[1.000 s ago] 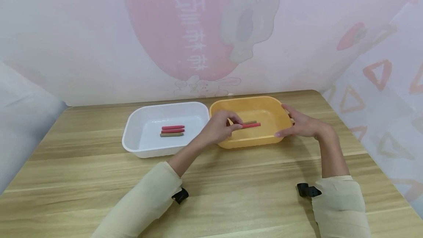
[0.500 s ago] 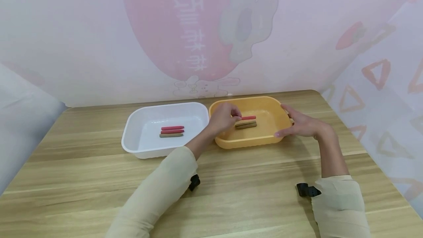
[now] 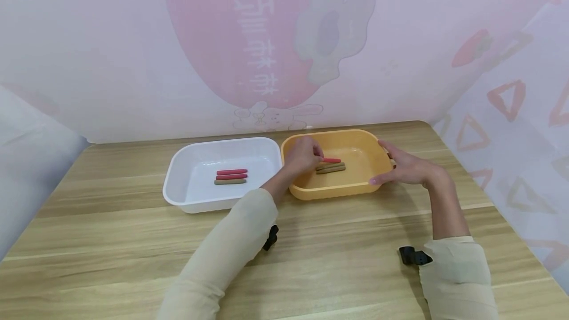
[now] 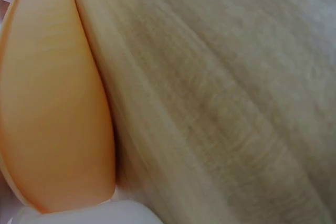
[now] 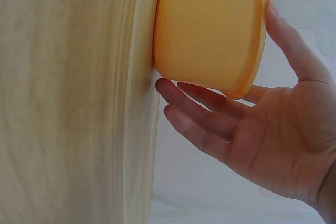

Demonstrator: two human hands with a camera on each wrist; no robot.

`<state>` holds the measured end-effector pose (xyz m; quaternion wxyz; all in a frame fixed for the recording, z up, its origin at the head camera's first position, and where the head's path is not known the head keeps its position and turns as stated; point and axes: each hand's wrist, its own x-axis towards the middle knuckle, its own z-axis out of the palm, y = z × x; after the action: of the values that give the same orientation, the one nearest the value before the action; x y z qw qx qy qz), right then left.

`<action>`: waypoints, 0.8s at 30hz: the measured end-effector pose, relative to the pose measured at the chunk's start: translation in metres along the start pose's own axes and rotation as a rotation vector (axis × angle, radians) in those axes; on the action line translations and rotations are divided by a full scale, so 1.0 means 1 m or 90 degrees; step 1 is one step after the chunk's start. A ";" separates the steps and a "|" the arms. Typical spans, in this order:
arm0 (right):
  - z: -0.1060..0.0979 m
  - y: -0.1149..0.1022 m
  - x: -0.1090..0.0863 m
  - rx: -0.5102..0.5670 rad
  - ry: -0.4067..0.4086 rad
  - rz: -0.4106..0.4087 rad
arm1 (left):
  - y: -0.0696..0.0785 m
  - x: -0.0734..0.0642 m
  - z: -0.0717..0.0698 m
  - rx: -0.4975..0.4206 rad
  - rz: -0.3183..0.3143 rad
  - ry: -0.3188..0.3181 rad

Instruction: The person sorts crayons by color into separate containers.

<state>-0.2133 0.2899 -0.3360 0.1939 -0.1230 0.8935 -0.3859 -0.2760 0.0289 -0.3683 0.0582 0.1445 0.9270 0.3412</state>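
Note:
My left hand (image 3: 303, 156) reaches into the yellow plastic basin (image 3: 329, 191), thumb and fingertips pinching the left end of a red crayon (image 3: 332, 160). Just nearer to me in that basin lie two olive-brown crayons (image 3: 331, 168), side by side. My right hand (image 3: 406, 166) holds the basin's right end, thumb at the near corner and forefinger at the far one. In the right wrist view the thumb of this hand (image 5: 278, 135) is on the rim, the other fingers by the end wall. The left wrist view shows the basin's outer side (image 4: 58, 98), not the crayons.
A white plastic basin (image 3: 178, 194) stands directly left of the yellow one, holding two red crayons (image 3: 231, 175) and one olive-brown crayon (image 3: 230, 181). Both basins sit on a wood-grain table (image 3: 338, 251), near its back edge by a printed wall (image 3: 133, 63).
My left hand has carried the red crayon back and slightly left inside the yellow basin, behind the olive-brown pair, bringing it low beside them. The right hand stays in place.

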 end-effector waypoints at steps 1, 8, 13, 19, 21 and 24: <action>0.000 0.000 0.000 0.001 -0.001 0.000 | -0.001 0.001 0.001 -0.003 0.001 -0.001; -0.001 0.001 0.000 0.001 0.000 0.000 | -0.001 0.004 0.006 -0.011 -0.010 -0.023; 0.000 0.000 0.000 -0.001 -0.003 0.002 | 0.000 0.005 0.007 0.016 -0.016 -0.029; 0.000 0.000 0.000 0.000 -0.004 -0.001 | 0.001 0.004 0.007 0.041 -0.008 -0.028; 0.000 0.000 0.001 -0.001 -0.006 -0.003 | 0.001 0.004 0.006 0.046 -0.006 -0.028; 0.000 0.000 0.001 -0.001 -0.008 -0.003 | 0.002 0.003 0.005 0.056 0.000 -0.032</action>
<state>-0.2144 0.2897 -0.3358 0.1985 -0.1278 0.8921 -0.3852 -0.2773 0.0343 -0.3714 0.0750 0.1555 0.9392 0.2967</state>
